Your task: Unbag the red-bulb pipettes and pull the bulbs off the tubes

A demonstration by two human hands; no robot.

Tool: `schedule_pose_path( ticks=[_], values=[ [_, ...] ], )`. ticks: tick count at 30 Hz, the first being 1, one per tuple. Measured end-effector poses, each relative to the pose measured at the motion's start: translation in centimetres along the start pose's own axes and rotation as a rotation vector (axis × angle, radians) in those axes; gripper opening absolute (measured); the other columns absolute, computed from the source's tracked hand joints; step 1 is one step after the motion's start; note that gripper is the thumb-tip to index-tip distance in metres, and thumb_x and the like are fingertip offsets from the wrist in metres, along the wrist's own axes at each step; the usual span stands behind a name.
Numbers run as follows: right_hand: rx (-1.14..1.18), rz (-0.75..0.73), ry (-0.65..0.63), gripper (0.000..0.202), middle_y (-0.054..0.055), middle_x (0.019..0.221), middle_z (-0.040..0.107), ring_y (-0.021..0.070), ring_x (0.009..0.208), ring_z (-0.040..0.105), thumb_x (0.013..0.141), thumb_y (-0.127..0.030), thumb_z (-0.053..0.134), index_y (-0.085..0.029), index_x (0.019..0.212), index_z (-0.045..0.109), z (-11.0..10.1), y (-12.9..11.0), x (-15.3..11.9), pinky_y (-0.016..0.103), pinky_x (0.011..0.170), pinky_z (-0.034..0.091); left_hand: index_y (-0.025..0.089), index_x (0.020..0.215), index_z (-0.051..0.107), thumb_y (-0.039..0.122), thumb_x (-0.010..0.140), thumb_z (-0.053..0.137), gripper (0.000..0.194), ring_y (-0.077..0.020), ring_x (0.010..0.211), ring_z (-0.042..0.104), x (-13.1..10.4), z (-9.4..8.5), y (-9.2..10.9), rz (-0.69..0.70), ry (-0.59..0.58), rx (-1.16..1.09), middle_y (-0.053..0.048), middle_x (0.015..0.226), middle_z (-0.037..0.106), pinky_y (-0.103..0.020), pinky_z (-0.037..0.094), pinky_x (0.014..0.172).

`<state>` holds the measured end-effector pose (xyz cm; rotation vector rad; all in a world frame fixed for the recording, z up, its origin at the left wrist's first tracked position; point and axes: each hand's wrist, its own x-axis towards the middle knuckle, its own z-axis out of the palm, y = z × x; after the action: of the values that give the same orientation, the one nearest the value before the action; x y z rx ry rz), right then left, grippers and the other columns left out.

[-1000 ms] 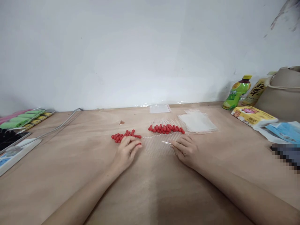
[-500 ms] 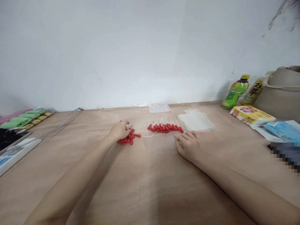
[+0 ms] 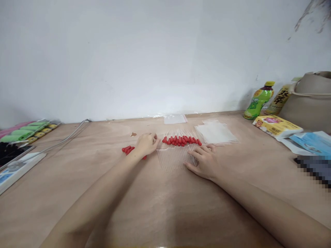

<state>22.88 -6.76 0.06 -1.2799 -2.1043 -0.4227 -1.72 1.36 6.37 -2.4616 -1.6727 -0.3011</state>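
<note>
My left hand (image 3: 147, 144) is closed, fingertips curled together, just left of a row of red rubber bulbs (image 3: 182, 140). Anything inside that pinch is hidden. Those bulbs sit on the ends of thin clear tubes pointing toward the wall. A smaller heap of loose red bulbs (image 3: 128, 149) lies partly under my left wrist. Nearer to me is a flat row of bare clear tubes (image 3: 172, 159), side by side. My right hand (image 3: 204, 161) rests at the right end of this row, thumb and fingers spread, the fingertips over the tubes.
Clear plastic bags (image 3: 216, 132) lie behind my right hand, and a small zip bag (image 3: 175, 119) is by the wall. At right stand a green bottle (image 3: 259, 100), a yellow tissue pack (image 3: 277, 126) and a beige bag (image 3: 307, 100). A power strip (image 3: 22, 168) and cable are at left.
My left hand has moved right, from the loose bulbs toward the bare tubes, and its fingers are drawn together. My right thumb and fingers have spread leftward over the tubes.
</note>
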Motion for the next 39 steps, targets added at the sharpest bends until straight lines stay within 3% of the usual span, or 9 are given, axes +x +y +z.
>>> schedule_pose_path(
  ticks=[8,13,17,20,23,25,29,33,39],
  values=[
    [0.029,0.062,0.034,0.028,0.004,0.075,0.064,0.0179,0.078,0.053,0.076,-0.046,0.055,-0.021,0.083,0.066,-0.2,0.1,0.1,0.036,0.081,0.026,0.015,0.072,0.064,0.051,0.083,0.033,0.048,-0.0219,0.067,0.058,1.9,1.1,2.4,-0.041,-0.026,0.006,-0.011,0.07,0.064,-0.03,0.039,0.061],
    [0.044,0.072,0.075,0.024,0.002,0.074,0.064,0.0167,0.077,0.054,0.077,-0.043,0.056,-0.021,0.081,0.066,0.3,0.3,0.0,0.036,0.083,0.025,0.016,0.062,0.064,0.049,0.083,0.033,0.05,-0.0211,0.059,0.058,2.3,1.9,2.9,-0.07,-0.05,0.005,-0.009,0.059,0.063,-0.031,0.038,0.061],
    [0.044,0.063,0.117,0.023,0.002,0.073,0.064,0.0162,0.076,0.054,0.076,-0.042,0.057,-0.021,0.078,0.066,0.4,0.5,0.0,0.036,0.082,0.026,0.015,0.063,0.065,0.042,0.084,0.033,0.047,-0.0219,0.063,0.058,2.0,1.9,3.0,-0.068,0.005,0.015,-0.01,0.063,0.063,-0.034,0.037,0.066],
    [0.054,0.067,0.17,0.02,0.002,0.074,0.064,0.016,0.075,0.056,0.076,-0.04,0.058,-0.022,0.079,0.066,0.4,0.5,0.0,0.036,0.081,0.028,0.015,0.066,0.064,0.038,0.086,0.033,0.043,-0.0224,0.073,0.058,0.4,1.2,2.5,-0.039,0.096,0.032,-0.011,0.073,0.063,-0.035,0.035,0.072],
    [0.094,0.066,0.235,0.019,0.004,0.083,0.064,0.0173,0.079,0.057,0.077,-0.036,0.057,-0.022,0.088,0.065,0.3,0.4,0.1,0.037,0.081,0.032,0.015,0.069,0.062,0.036,0.086,0.036,0.037,-0.0208,0.074,0.054,-2.8,0.8,1.7,0.081,0.297,0.061,-0.009,0.071,0.061,-0.035,0.034,0.071],
    [0.138,0.021,0.265,0.032,0.008,0.1,0.061,0.0209,0.091,0.056,0.077,-0.036,0.057,-0.021,0.105,0.06,0.2,0.2,0.2,0.038,0.084,0.036,0.016,0.072,0.061,0.035,0.086,0.041,0.031,-0.0191,0.071,0.052,-5.4,1.0,1.1,0.205,0.414,0.058,-0.006,0.07,0.059,-0.033,0.033,0.067],
    [0.197,-0.198,0.184,0.06,0.013,0.126,0.048,0.0255,0.115,0.044,0.077,-0.042,0.055,-0.017,0.13,0.039,-0.3,-0.8,0.3,0.042,0.095,0.036,0.018,0.073,0.06,0.033,0.082,0.051,0.019,-0.0157,0.064,0.046,-9.1,2.2,0.6,0.391,0.492,-0.024,-0.003,0.064,0.055,-0.03,0.032,0.062],
    [0.146,-0.361,0.026,0.049,0.009,0.124,0.052,0.0242,0.12,0.041,0.081,-0.038,0.052,-0.018,0.125,0.045,-0.7,-1.6,0.4,0.047,0.104,0.025,0.018,0.077,0.059,0.029,0.08,0.056,0.012,-0.0145,0.063,0.044,-9.7,2.9,1.1,0.471,0.505,-0.094,-0.002,0.064,0.055,-0.03,0.031,0.061],
    [0.166,-0.369,0.045,0.028,0.005,0.108,0.063,0.0216,0.116,0.047,0.083,-0.029,0.052,-0.021,0.109,0.057,0.2,-1.9,0.3,0.052,0.106,0.021,0.019,0.076,0.058,0.029,0.08,0.056,0.011,-0.0137,0.063,0.047,-9.4,2.9,1.6,0.513,0.519,-0.136,0.0,0.064,0.056,-0.029,0.032,0.061]
  ],
)
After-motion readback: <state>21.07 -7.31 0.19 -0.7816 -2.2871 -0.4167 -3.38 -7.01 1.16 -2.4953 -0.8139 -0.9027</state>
